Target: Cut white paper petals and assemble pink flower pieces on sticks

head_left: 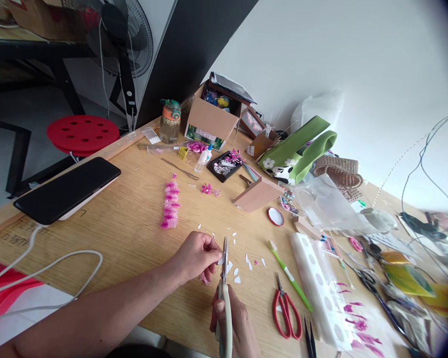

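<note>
My right hand (pixel 236 318) is closed round the cream handles of a pair of scissors (pixel 224 298), whose blades point away from me. Beside the blades, my left hand (pixel 199 256) pinches a small white paper piece (pixel 220 260) between thumb and fingers. A bit of pink material (pixel 203 278) shows below the left fingers; whether they hold it too I cannot tell. Several white petal-shaped cuttings (pixel 237 280) lie scattered on the wooden table (pixel 134 219) around the blades. Beyond the left hand lies a fuzzy pink-and-white strip (pixel 170 204).
Red-handled scissors (pixel 286 308), a green toothbrush (pixel 291 278) and black tweezers (pixel 309 338) lie to the right. At left is a black phone (pixel 67 189) with a white cable. Farther back stand a glue bottle (pixel 203 159), a wooden block (pixel 259 194), a cardboard box (pixel 211 117) and a green bag (pixel 294 154).
</note>
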Available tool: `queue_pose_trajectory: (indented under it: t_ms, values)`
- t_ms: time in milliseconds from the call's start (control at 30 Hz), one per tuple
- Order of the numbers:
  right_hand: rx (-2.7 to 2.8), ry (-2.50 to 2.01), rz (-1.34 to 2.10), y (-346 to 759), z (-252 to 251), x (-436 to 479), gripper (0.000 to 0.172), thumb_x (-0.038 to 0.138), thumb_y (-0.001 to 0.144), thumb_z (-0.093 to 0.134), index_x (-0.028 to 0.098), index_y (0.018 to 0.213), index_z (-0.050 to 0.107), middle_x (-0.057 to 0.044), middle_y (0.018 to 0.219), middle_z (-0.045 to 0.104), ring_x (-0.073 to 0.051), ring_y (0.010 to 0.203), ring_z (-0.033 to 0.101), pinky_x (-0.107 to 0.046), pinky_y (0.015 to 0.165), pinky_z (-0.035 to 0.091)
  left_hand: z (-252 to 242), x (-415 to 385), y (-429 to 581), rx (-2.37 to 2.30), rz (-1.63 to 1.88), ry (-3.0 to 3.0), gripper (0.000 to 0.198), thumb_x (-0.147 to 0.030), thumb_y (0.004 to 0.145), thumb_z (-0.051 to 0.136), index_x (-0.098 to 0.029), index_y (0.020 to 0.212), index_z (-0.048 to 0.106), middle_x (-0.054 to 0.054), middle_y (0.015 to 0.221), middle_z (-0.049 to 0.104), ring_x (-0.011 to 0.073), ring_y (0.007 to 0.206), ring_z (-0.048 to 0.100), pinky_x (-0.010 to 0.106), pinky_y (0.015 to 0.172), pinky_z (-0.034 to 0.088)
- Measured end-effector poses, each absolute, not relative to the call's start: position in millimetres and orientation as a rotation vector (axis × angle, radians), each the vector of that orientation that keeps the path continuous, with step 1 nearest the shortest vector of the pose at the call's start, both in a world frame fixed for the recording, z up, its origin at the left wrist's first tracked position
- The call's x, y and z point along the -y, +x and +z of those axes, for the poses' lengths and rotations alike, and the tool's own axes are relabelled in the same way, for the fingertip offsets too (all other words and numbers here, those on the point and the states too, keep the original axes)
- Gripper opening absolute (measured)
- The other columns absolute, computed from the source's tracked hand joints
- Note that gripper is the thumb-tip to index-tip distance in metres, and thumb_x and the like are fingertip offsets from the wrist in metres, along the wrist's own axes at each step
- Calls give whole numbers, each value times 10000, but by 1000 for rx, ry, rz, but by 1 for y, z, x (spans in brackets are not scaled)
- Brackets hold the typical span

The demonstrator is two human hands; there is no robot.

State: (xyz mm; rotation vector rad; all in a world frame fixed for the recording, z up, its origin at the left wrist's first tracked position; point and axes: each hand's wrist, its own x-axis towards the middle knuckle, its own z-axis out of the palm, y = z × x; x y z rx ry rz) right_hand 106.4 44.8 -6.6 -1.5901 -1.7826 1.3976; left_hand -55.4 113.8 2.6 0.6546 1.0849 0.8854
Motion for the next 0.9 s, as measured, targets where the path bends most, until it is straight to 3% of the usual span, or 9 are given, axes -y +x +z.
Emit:
queue_pose_trajectory:
  t_ms: [700, 900]
  values:
    - [1730, -1562, 1486, 113, -12, -43, 558, 745, 849, 343, 211, 751, 469, 7, 561, 509, -122, 495, 482, -219, 494, 385, 5, -115, -57, -1051, 851, 640, 98, -219, 658, 616, -147, 617, 564, -47, 408, 542, 84, 287, 478, 181, 313, 381]
    - [1740, -1548, 1482, 112, -15, -44, 547, 731, 865, 321, 212, 741, 441, 26, 538, 467, -104, 470, 407, -219, 480, 325, 7, -114, -57, -1053, 823, 643, 162, -283, 641, 663, -155, 672, 567, -52, 445, 555, 83, 298, 480, 184, 318, 376]
